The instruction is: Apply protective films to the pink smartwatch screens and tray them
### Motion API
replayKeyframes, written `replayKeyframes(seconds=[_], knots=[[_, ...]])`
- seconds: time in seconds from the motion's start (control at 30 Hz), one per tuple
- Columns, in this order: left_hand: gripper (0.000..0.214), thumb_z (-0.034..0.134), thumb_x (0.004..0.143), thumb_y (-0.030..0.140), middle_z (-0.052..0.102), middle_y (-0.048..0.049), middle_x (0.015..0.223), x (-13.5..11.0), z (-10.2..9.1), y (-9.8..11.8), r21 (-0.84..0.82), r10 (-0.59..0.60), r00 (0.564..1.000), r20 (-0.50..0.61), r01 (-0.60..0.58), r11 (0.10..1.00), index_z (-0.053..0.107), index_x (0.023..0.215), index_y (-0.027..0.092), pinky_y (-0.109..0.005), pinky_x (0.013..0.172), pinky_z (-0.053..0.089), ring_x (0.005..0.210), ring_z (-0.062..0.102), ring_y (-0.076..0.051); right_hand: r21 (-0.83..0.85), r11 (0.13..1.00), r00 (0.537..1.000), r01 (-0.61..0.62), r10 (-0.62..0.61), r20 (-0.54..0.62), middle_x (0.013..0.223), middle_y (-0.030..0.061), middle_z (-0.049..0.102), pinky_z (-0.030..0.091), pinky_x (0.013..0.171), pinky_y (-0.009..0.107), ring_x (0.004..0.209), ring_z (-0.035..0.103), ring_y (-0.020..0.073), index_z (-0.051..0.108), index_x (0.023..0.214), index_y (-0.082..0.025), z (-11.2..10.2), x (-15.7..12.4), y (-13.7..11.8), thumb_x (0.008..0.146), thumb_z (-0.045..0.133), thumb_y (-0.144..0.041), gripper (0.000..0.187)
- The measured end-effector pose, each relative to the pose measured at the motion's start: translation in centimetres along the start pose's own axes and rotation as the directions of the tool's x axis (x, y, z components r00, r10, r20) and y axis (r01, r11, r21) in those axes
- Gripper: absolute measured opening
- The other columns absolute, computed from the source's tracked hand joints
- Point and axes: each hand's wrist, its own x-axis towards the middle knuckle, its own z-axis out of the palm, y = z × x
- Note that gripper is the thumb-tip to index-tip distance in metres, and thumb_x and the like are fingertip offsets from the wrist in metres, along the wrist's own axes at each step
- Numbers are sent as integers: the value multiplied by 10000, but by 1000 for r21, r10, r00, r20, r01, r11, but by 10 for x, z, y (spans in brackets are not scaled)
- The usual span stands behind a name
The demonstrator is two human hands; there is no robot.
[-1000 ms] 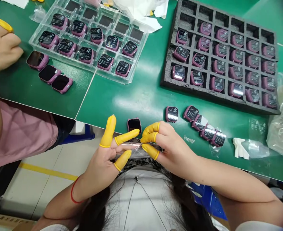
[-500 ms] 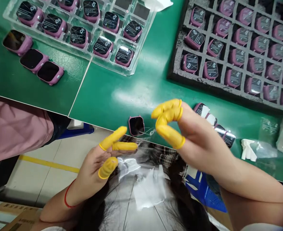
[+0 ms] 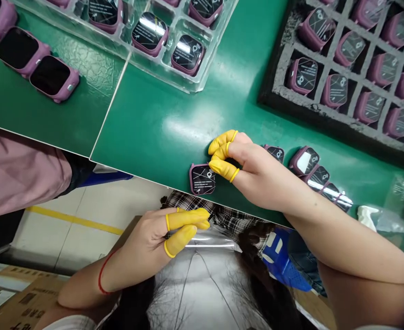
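A pink smartwatch (image 3: 191, 179) lies face up near the table's front edge. A clear screen film with white printing (image 3: 202, 185) lies over its dark face. My right hand (image 3: 241, 160), in yellow finger cots, is closed in a pinch at the upper right corner of the film; the fingertips hide that corner. My left hand (image 3: 161, 236) hovers below the table edge, with yellow finger cots on its stretched fingers and thumb. I see nothing held in it, and it is apart from the watch.
A clear plastic tray (image 3: 197, 85) of watches stands at the top. A black foam tray (image 3: 274, 98) of watches is at the right. Loose watches (image 3: 56, 78) lie at left, others (image 3: 305, 160) beyond my right wrist. A person's pink sleeve (image 3: 19, 176) shows at left.
My right hand has moved down and left to the watch, whose bare dark screen now carries the printed film. My left fingers have drawn closer together. The view has shifted nearer the table.
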Motion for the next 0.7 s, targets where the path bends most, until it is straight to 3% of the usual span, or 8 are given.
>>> replayKeyframes(seconds=[0.7], knots=[[407,579,948,127,779,37,1035,2,-4,0,14,89,995,-41,-88,996,636,1294,335,-207,846,561,940,728,-122,-43,999,1000,12,-12,-9,957,77,626,378,863,375,949,526,204,533,739,-174,2,1,2,944,526,-167,205]])
